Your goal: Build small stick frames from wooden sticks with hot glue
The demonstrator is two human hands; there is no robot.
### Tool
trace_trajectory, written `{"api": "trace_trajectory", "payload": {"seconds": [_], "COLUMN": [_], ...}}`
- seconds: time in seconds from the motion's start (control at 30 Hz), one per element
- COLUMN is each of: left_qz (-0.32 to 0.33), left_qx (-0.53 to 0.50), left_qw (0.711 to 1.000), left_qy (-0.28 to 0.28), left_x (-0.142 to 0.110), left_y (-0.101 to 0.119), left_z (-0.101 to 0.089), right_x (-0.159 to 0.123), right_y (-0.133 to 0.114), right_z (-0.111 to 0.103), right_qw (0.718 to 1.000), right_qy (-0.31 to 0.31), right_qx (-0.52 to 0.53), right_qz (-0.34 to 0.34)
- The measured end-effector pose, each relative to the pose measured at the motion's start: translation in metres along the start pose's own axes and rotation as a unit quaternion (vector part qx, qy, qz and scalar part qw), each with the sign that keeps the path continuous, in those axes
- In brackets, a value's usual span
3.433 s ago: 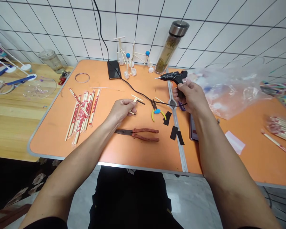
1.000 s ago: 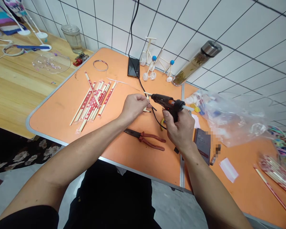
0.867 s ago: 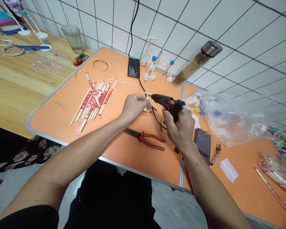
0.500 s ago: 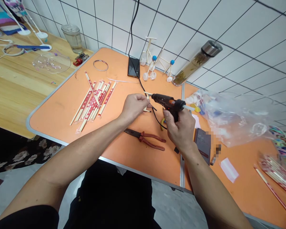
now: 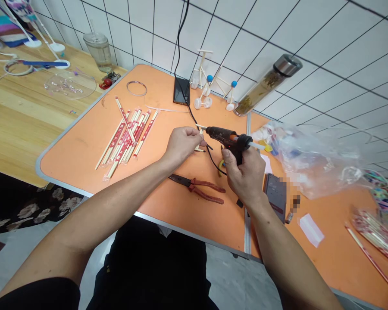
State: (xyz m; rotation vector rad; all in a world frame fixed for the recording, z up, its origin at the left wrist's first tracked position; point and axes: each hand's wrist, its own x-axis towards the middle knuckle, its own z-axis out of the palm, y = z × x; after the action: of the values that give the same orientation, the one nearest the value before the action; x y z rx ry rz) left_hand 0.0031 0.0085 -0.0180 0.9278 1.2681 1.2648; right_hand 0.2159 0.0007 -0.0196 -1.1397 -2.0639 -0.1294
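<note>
My left hand [image 5: 183, 143] is closed in a pinch on a small frame of thin wooden sticks [image 5: 199, 137], held just above the orange table [image 5: 155, 202]. My right hand [image 5: 245, 174] grips the handle of a black hot glue gun [image 5: 228, 137], one finger on the trigger. The gun's nozzle points left and meets the sticks beside my left fingertips. Its black cord [image 5: 184, 86] runs up along the wall.
Red-handled pliers [image 5: 198, 188] lie just in front of my hands. Wrapped chopsticks [image 5: 126, 135] lie at the left, a phone [image 5: 181, 91] and small stick models [image 5: 207, 88] at the back, beside a bottle [image 5: 267, 86]. A clear plastic bag [image 5: 310, 159] and another phone [image 5: 274, 196] are on the right.
Since the oldest frame my right hand has brought the glue gun from the table's right side to the sticks in my left hand. Over the last second, hardly anything has moved.
</note>
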Motion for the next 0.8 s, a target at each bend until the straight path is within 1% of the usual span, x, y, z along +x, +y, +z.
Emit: {"api": "trace_trajectory", "payload": {"seconds": [0.2,0.37,0.53,0.8], "left_qz": [0.001,0.005,0.01,0.02], "left_qx": [0.0,-0.003,-0.002,-0.006], "left_qw": [1.0,1.0,1.0,1.0], "left_qy": [-0.003,-0.002,-0.003,0.003], "left_x": [0.0014,0.0019,0.0029,0.0024], "left_y": [-0.0009,-0.0018,-0.0033,-0.003], "left_z": [-0.0002,-0.0001,-0.0001,0.0003], "right_x": [0.0005,0.0008,0.0,0.0002], "right_y": [-0.0011,-0.0013,0.0,-0.0011], "right_z": [0.0002,0.0004,0.0008,0.0005], "right_qw": [1.0,1.0,1.0,1.0], "right_qy": [0.017,0.015,0.007,0.01], "right_qx": [-0.005,-0.001,-0.005,0.003], "right_qz": [-0.025,-0.024,-0.008,-0.015]}}
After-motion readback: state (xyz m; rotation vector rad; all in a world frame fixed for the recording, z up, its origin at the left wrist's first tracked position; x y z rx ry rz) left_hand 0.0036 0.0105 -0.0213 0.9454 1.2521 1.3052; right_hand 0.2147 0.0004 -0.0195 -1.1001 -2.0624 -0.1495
